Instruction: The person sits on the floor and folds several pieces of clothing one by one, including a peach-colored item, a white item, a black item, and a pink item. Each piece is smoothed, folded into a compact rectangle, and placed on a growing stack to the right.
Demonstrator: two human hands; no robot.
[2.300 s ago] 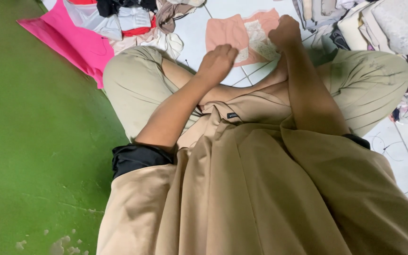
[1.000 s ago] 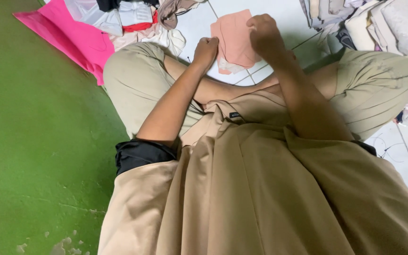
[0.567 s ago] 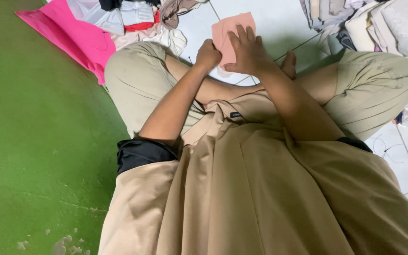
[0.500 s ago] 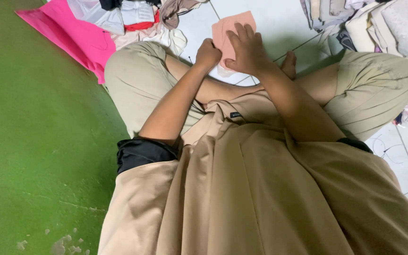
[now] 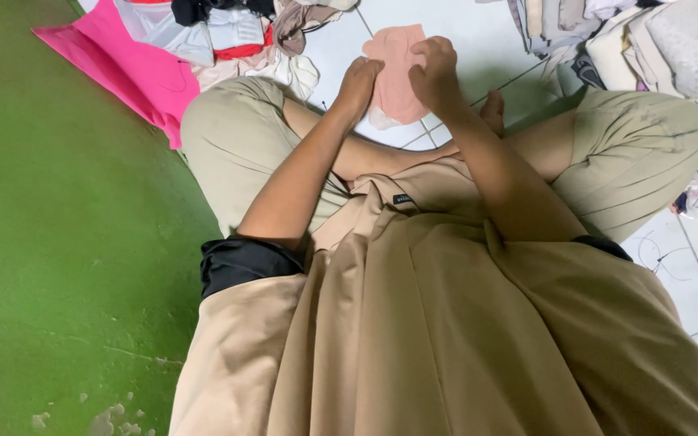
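On floor tiles [image 5: 478,36] far ahead of my crossed legs: pink cloth [image 5: 395,77] folded narrow, my left hand [image 5: 359,81] and right hand [image 5: 436,73] pinching its side edges. Fold looks part done; pile [image 5: 228,28] far left, stack [image 5: 648,40] far right.

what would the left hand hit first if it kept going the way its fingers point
Probably the pink cloth it already grips, with the white tiled floor beyond. The left hand points up the picture; depth is hard to judge.
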